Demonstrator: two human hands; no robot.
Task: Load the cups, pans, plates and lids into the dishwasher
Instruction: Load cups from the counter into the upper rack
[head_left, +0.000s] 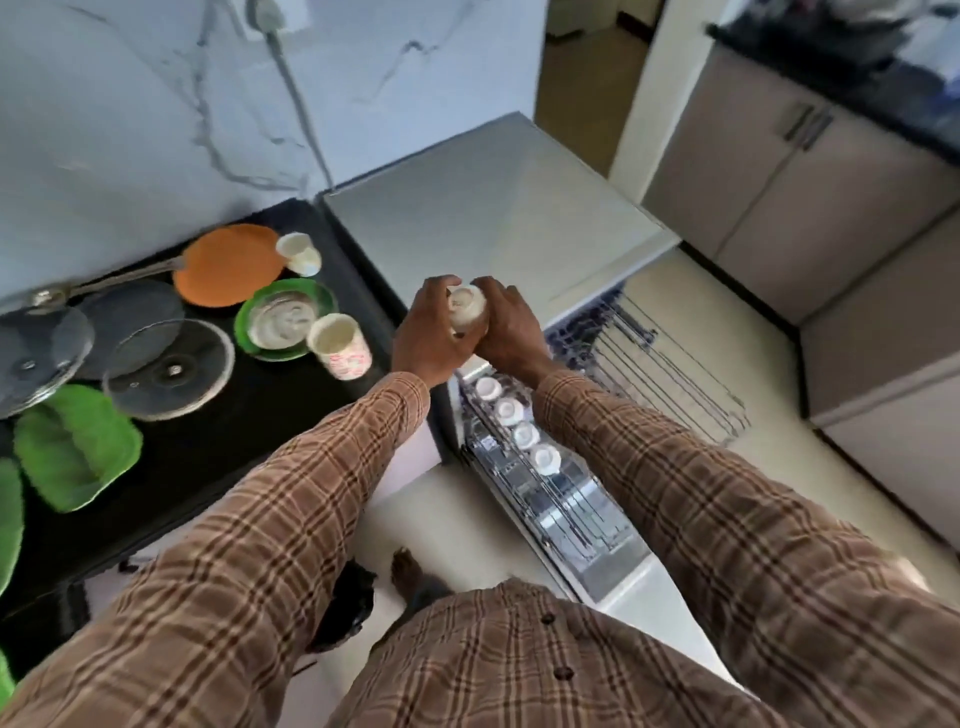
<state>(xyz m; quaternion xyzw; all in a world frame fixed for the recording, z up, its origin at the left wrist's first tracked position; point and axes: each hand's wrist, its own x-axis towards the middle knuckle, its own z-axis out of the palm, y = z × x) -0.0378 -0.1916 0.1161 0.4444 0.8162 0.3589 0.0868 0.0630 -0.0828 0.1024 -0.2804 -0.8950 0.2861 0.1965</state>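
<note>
A white cup (466, 310) is held bottom-up between both my hands, above the near edge of the dishwasher top. My left hand (428, 332) grips its left side and my right hand (511, 327) grips its right side. Below them the upper rack (675, 374) of the open dishwasher is pulled out, with several white cups (506, 410) upside down in a row along its left edge. On the black counter (218, 457) stand a patterned white cup (340, 345), a small white cup (297, 253), an orange plate (228, 265) and a green plate (317, 291) holding a bowl.
Two glass lids (169, 366) (39, 358), a dark pan (127, 317) with a long handle and green leaf-shaped plates (75, 447) lie on the counter's left. The grey dishwasher top (493, 208) is behind my hands. Beige cabinets (779, 171) stand right, across the floor.
</note>
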